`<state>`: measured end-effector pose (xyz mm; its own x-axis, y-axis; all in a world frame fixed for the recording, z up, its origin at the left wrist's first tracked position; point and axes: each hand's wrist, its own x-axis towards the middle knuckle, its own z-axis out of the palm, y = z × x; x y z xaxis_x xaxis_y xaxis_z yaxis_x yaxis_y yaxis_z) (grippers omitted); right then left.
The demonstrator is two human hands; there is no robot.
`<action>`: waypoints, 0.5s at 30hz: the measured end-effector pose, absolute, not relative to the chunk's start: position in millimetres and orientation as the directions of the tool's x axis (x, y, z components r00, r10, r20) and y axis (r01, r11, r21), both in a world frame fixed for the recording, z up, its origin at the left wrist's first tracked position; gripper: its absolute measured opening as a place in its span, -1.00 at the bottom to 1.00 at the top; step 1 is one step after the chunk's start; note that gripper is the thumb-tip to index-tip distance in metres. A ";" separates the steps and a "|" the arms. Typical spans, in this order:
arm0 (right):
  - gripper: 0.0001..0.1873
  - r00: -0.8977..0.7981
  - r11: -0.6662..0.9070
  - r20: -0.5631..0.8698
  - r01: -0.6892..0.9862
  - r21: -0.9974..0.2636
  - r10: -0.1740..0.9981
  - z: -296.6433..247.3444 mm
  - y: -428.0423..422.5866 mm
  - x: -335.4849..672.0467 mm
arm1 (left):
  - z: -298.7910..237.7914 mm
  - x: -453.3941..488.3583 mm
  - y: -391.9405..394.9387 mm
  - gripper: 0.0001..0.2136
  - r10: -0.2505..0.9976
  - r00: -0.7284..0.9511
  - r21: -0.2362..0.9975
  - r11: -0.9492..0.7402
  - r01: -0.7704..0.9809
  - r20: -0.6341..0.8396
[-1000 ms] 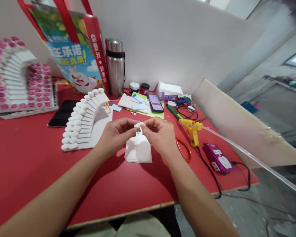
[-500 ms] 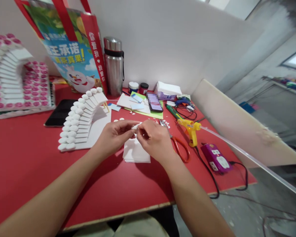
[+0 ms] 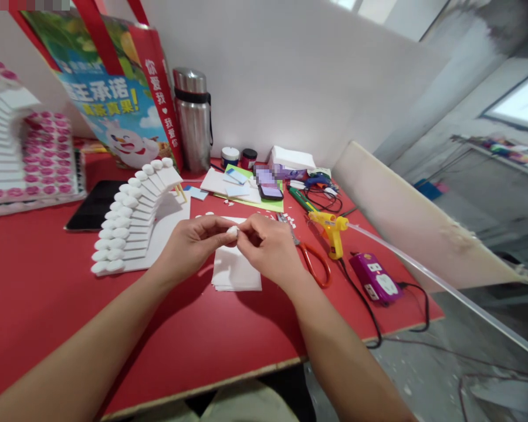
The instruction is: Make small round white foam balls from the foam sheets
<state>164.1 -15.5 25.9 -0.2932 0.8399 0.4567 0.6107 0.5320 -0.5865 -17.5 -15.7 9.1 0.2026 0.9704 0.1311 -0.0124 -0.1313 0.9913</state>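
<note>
Between the fingertips of both hands is a small white piece (image 3: 232, 231), which looks like folded or wrapped soft paper. My left hand (image 3: 198, 243) pinches it from the left, thumb and forefinger closed. From the right, my right hand (image 3: 266, 243) pinches it with bent fingers. Beneath the hands lies a stack of white paper squares (image 3: 236, 272), partly hidden by them. Left of my left hand stands a curved white staircase model (image 3: 143, 214), its outer edge lined with white oval pads (image 3: 114, 234).
To the right lie red-handled pliers (image 3: 319, 266), a yellow glue gun (image 3: 332, 225) with a long clear stick, and a purple power socket (image 3: 376, 278). Behind stand a steel flask (image 3: 192, 126), a phone (image 3: 269, 183) and a printed bag (image 3: 127, 111). A pink-flowered model (image 3: 48, 152) is far left.
The view has turned slightly right, so everything sits further left. My fingers have shifted around the white piece, which now shows as a more compact, rounded shape.
</note>
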 end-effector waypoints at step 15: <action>-0.87 -0.325 0.525 0.418 0.618 -0.585 0.848 18.4 -4.3 165.9 | -6.0 -9.3 -6.3 -0.72 0.990 0.138 0.976 0.036 -0.213 -0.006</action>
<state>165.9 -4.3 18.4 -0.3254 0.8481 0.4182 0.6177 0.5255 -0.5850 -9.3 -6.3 -6.0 0.1382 0.9904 -0.0064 -0.2128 0.0360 0.9764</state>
